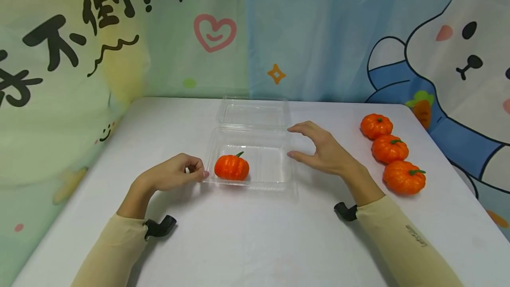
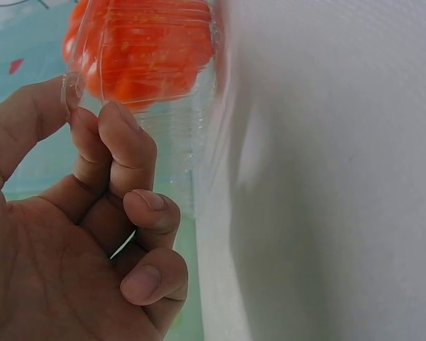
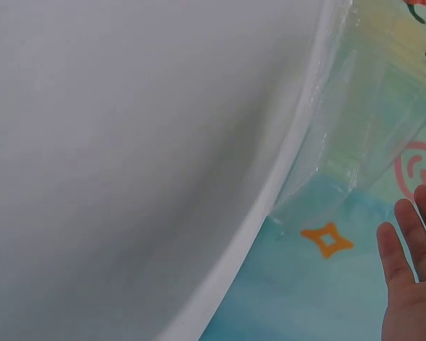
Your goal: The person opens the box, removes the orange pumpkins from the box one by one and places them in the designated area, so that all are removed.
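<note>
A clear plastic clamshell box (image 1: 268, 163) lies on the table with its lid (image 1: 255, 114) folded back toward the wall. In the left front part of its base sits a small orange pumpkin (image 1: 232, 167) with a green stem. My left hand (image 1: 175, 173) pinches the box's front left corner between thumb and forefinger; the left wrist view shows the pinched rim (image 2: 72, 91) close up. At the right side of the box is my right hand (image 1: 318, 147), thumb and fingers spread apart, fingertips by the rim and nothing held. The right wrist view catches only part of its fingers (image 3: 412, 241).
Three more orange pumpkins stand in a row at the right of the white table (image 1: 255, 234): a far one (image 1: 376, 126), a middle one (image 1: 390, 149) and a near one (image 1: 404, 177). A printed curtain (image 1: 318, 34) hangs behind the table's back edge.
</note>
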`<action>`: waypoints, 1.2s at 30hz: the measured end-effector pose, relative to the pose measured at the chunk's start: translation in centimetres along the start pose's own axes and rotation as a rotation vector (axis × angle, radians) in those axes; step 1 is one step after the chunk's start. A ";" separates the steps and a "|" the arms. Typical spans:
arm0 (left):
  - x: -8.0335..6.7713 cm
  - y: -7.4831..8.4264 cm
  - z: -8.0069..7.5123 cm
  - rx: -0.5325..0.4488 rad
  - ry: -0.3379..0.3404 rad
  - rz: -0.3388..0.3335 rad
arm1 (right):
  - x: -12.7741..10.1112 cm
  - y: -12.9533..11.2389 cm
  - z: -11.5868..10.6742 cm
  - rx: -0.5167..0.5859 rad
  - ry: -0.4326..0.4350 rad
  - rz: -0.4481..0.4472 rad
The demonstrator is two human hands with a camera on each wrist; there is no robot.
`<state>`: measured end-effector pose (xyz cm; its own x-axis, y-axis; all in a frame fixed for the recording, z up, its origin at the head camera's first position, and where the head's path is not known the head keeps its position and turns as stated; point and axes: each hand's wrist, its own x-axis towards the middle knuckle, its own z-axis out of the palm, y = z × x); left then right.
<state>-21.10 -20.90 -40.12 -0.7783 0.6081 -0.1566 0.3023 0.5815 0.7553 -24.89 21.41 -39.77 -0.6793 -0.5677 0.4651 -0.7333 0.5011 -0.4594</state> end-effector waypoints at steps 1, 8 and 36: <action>0.0 0.0 0.0 0.000 -0.001 0.001 | 0.2 -0.1 0.1 0.003 -0.007 0.004; 0.1 -0.2 0.1 -0.010 -0.003 -0.003 | 1.6 -1.3 1.1 0.023 -0.063 0.010; 0.1 0.1 0.0 -0.010 -0.006 -0.010 | 5.1 -3.0 4.8 0.142 -0.275 0.000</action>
<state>-21.18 -20.77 -40.12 -0.7776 0.6058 -0.1682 0.2891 0.5820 0.7600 -26.01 13.93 -39.67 -0.6322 -0.7328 0.2516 -0.7087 0.4158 -0.5699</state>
